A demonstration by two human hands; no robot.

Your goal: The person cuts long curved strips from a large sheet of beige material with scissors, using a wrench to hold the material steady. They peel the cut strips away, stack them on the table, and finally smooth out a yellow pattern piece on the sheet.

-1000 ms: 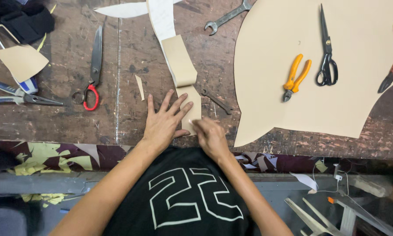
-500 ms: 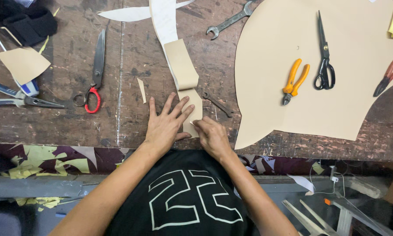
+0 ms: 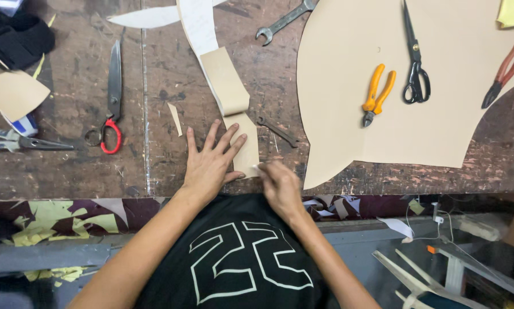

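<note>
Pressing hand: left hand [image 3: 210,162] lies flat, palm down, fingers spread and pointing away from the body, thumb out to the right; its grip is apart, holding nothing, only bearing down on the near end of the tan strip [image 3: 234,106].
Pinching hand: right hand [image 3: 278,184] is curled, knuckles up, fingertips brought together on the strip's near right corner; grip clamped on that corner.
Arms: both forearms run in from the near edge and converge over the strip, elbows out.
Strip position: near the front edge of the table [image 3: 154,166], between the two hands, its far length running away and leftward, folded midway, turning pale at the far end.
Just beyond the hands: small dark wrench [image 3: 276,130] lies just right of the strip, apart from it; a sliver of offcut [image 3: 175,118] lies to the left.
Right of centre: large tan sheet [image 3: 417,114], its near point close to the right hand.
On that sheet: orange-handled pliers [image 3: 376,94], black scissors [image 3: 414,63], red-handled pliers [image 3: 500,74], all well apart from the hands.
Left side: red-handled shears [image 3: 113,94] lie lengthwise; grey pliers [image 3: 17,142] lie further left; a tan scrap [image 3: 14,94] beyond them.
Far edge: silver spanner [image 3: 284,22], dark cloth [image 3: 17,34] in the far left corner.
</note>
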